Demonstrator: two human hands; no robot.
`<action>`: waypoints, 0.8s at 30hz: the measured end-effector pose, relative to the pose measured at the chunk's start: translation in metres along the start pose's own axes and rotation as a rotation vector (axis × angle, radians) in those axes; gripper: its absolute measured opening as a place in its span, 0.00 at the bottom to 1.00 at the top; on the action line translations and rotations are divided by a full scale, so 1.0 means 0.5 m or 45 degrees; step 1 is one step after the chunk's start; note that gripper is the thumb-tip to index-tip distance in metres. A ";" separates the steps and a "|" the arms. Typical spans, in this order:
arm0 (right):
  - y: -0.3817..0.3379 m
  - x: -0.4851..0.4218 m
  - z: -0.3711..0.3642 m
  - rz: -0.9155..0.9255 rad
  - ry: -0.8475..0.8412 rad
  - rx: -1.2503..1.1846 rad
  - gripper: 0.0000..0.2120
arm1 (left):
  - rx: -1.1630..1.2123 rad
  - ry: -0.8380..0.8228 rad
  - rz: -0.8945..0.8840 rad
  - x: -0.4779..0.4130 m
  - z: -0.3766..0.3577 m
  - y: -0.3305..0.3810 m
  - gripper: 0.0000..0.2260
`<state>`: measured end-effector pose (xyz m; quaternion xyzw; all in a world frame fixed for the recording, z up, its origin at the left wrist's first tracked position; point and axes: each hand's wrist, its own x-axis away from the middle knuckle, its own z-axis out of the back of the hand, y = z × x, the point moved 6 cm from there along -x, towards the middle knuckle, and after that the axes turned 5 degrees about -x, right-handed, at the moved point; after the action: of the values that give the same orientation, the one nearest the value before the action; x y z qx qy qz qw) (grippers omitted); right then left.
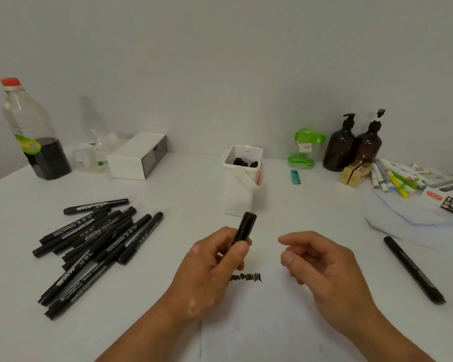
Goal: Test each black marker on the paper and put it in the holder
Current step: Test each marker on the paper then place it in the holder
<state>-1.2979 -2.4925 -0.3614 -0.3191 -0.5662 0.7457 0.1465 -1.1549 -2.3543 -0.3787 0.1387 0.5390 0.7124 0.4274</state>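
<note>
Head view: left hand [209, 267] pinches a marker [244, 227] upright over the paper [272, 322], above the scribble [246, 277]; right hand [322, 262] is loosely curled, empty. Make sure the cap is seated, then lower it straight into the holder [239, 189] beyond.

Matt black plastic markers [94, 246], white paper [272, 322], smooth white plastic holder [239, 189], glossy brown bottles [351, 150].

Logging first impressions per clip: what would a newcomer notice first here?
The left hand at centre grips a black marker just above a black scribble on the paper, with the right hand empty beside it. A pile of black markers sprawls at left, and the white holder stands behind the hands with a few dark marker ends showing inside.
</note>
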 end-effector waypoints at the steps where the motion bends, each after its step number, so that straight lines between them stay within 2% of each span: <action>1: -0.005 -0.005 -0.009 -0.044 -0.047 0.003 0.10 | -0.047 -0.012 -0.034 0.002 -0.002 0.003 0.10; 4: -0.020 -0.021 -0.036 -0.157 -0.225 -0.015 0.14 | -0.148 -0.092 -0.138 0.008 -0.007 0.014 0.09; 7: -0.039 -0.032 -0.053 -0.102 -0.296 0.108 0.08 | -0.157 -0.165 -0.209 0.011 -0.009 0.018 0.09; 10: -0.064 -0.048 -0.053 -0.019 -0.289 0.272 0.06 | -0.125 -0.143 -0.165 0.004 0.003 0.002 0.16; 12: -0.097 -0.081 -0.026 0.046 -0.212 0.252 0.05 | -0.120 -0.062 -0.089 -0.006 0.025 -0.016 0.19; 15: -0.169 -0.159 0.040 0.190 0.031 0.169 0.03 | -0.109 0.109 0.018 -0.019 0.063 -0.041 0.21; 18: -0.233 -0.249 0.081 0.315 0.264 0.263 0.05 | -0.070 0.235 0.110 -0.029 0.083 -0.061 0.19; 21: -0.258 -0.335 0.068 0.359 0.315 0.542 0.02 | -0.084 0.284 0.139 -0.032 0.089 -0.065 0.19; 24: -0.232 -0.402 0.024 0.336 0.253 0.805 0.02 | -0.101 0.298 0.130 -0.031 0.090 -0.066 0.18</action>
<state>-1.1709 -2.5813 -0.1887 -0.3994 -0.2442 0.8619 0.1948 -1.1012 -2.3350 -0.3867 0.0649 0.5490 0.7652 0.3299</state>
